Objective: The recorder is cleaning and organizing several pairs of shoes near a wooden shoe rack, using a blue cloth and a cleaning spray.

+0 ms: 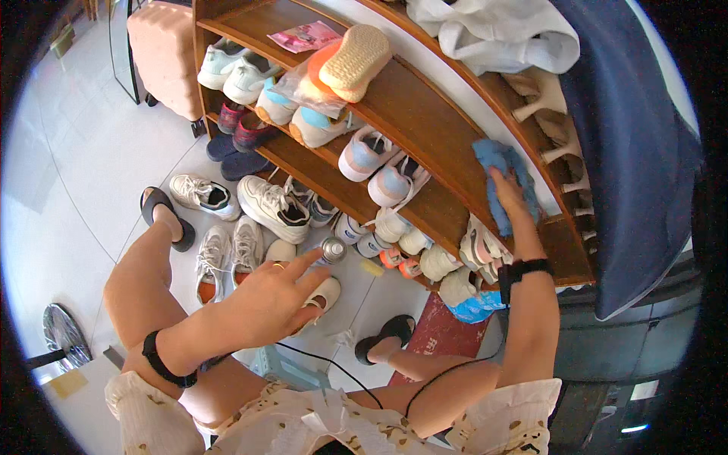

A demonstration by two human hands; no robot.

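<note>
My right hand (pixel 509 192) presses a blue cloth (pixel 496 211) onto an upper board of the wooden shoe rack (pixel 438 122), near its right end; the fingers are partly hidden by the cloth. Lower and to the left, my left hand (pixel 259 301) hovers over shoes on the floor, fingers apart and holding nothing. Its index fingertip is beside the metal top of a can (pixel 333 250); whether they touch, I cannot tell. Cream shoes (pixel 323 296) lie partly hidden beneath this hand.
Sneakers (pixel 273 207) crowd the tiled floor before the rack. Packaged insoles (pixel 354 63) and a pink packet (pixel 304 37) lie on its upper board. A pink suitcase (pixel 165 54) stands left. Dark blue fabric (pixel 625 153) hangs right. A black cord (pixel 335 364) crosses my lap.
</note>
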